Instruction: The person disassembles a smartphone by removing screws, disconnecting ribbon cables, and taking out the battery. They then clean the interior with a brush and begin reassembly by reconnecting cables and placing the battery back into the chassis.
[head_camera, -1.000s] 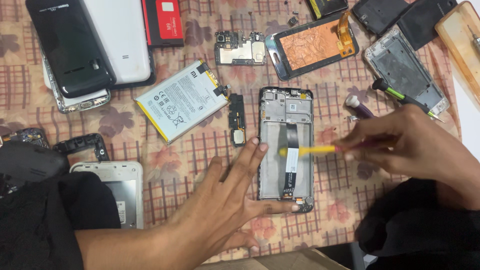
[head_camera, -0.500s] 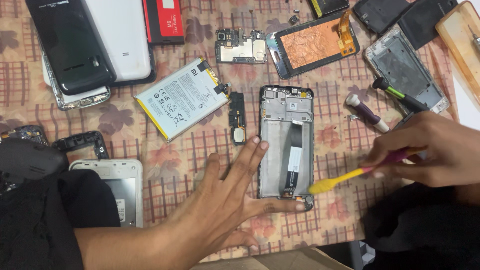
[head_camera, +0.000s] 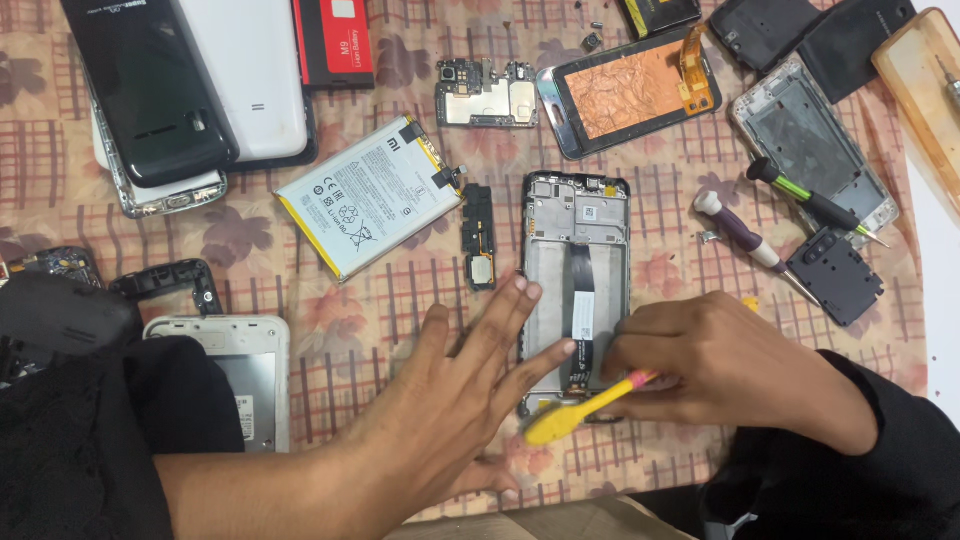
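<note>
An opened phone frame (head_camera: 576, 260) with a black ribbon cable down its middle lies on the patterned cloth. My left hand (head_camera: 455, 400) rests flat beside it, fingers spread, fingertips touching the frame's left edge. My right hand (head_camera: 720, 360) is closed on a yellow plastic pry tool (head_camera: 575, 415) with a pink grip. The tool's flat tip lies at the frame's lower left corner, just under my left fingers. A white battery (head_camera: 365, 195) and a small black circuit strip (head_camera: 479, 235) lie to the left of the frame.
Two screwdrivers (head_camera: 745, 232) (head_camera: 810, 200), a black cover piece (head_camera: 835, 275), another metal frame (head_camera: 810, 140), a cracked orange screen (head_camera: 630, 90), a circuit board (head_camera: 485, 95) and black and white back covers (head_camera: 190, 80) lie around. A grey phone (head_camera: 240, 370) sits lower left.
My right hand has swung the yellow tool from across the middle of the frame down to its lower left corner. My left hand has stayed flat by the frame.
</note>
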